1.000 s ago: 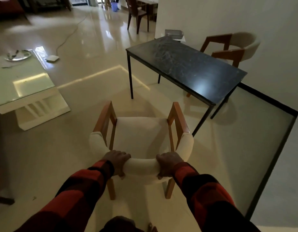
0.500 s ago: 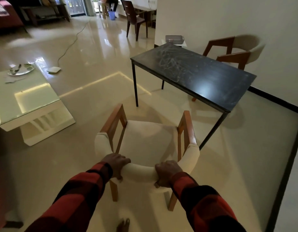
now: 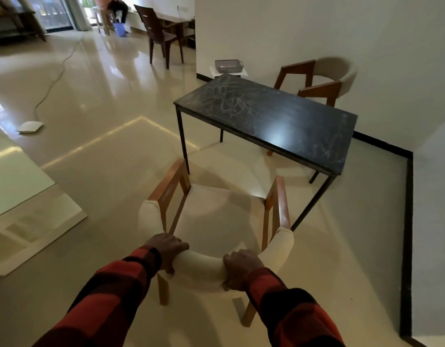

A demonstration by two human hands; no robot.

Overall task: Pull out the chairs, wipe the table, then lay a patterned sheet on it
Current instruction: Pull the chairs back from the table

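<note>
Two hands are doing the work: my left hand (image 3: 169, 251) is curling over the padded cream backrest of the near chair (image 3: 216, 221) on its left side, and my right hand (image 3: 241, 267) is wrapping around the same backrest toward its right, fingers folding down over the front of the cushion roll, so both are gripping it firmly. My red-and-black checked sleeves (image 3: 116, 291) are reaching in from the bottom of the view. I am holding the chair out on the glossy floor (image 3: 111, 186), facing the black table (image 3: 266, 118), with its wooden armrests pointing toward the table's near corner leg and its seat standing apart from the tabletop edge. Pale scribbled smears are showing across the table's dark surface. Beyond the far side of the table a second chair (image 3: 321, 81) is sitting close to the white wall, its wooden arms near the tabletop edge. Just past the table's far end a grey tray (image 3: 229, 65) is resting on a small white stand. To my left a low white coffee table (image 3: 21, 196) is edging into view, and a white cable is trailing across the floor to a flat white device (image 3: 30, 126). Farther back a dark wooden chair (image 3: 161, 33) is standing at a desk.
</note>
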